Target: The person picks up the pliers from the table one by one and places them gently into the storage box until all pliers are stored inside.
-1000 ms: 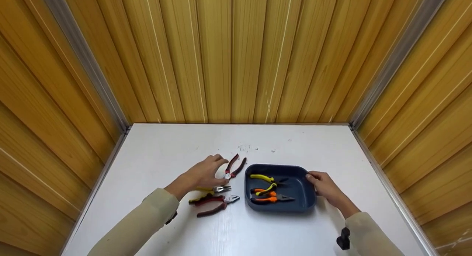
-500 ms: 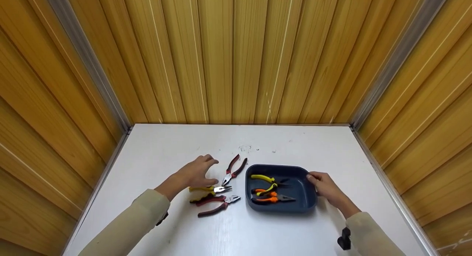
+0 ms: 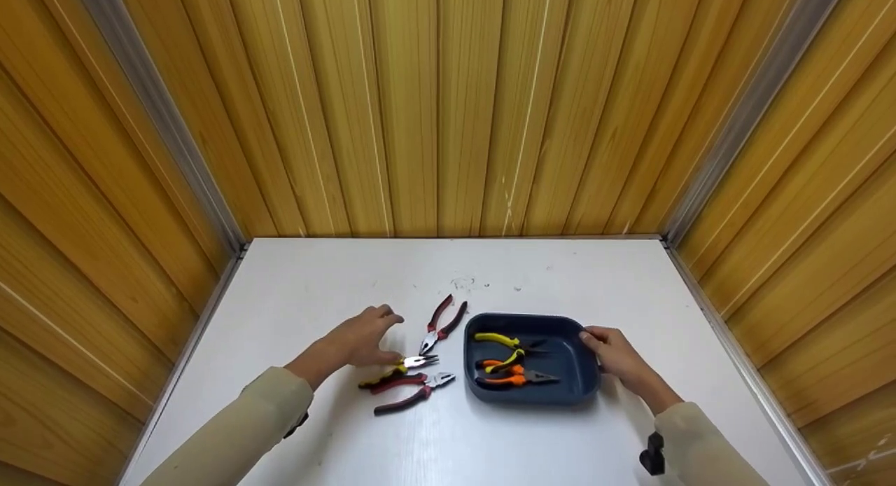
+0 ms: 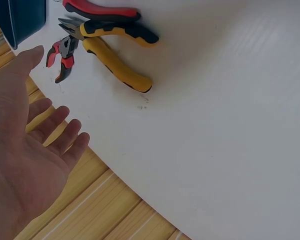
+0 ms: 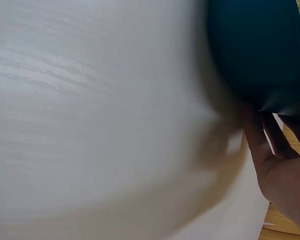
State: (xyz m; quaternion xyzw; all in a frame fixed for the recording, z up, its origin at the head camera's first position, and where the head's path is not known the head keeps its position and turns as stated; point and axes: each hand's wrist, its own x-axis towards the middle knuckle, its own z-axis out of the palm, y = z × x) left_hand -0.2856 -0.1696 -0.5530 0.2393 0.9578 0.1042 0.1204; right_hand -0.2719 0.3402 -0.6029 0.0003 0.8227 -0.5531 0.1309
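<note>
Wood-look walls [image 3: 406,108], white table [image 3: 490,444]. On my feed, L hand [image 3: 358,340], empty w/ fingers & thumb apart, is just above yellow pliers [image 3: 418,362] btwn far red pliers [image 3: 434,332] & near red pliers [image 3: 425,389]. R hand [image 3: 619,356] pinches blue tray [image 3: 532,397] at right rim; I see 2nd yellow pliers [image 3: 516,345] + orange pliers [image 3: 519,379] inside.

Yellow-brown plank walls [image 3: 413,108], three sides; grey corner posts [image 3: 161,108]; glossy white tabletop [image 3: 336,269].
</note>
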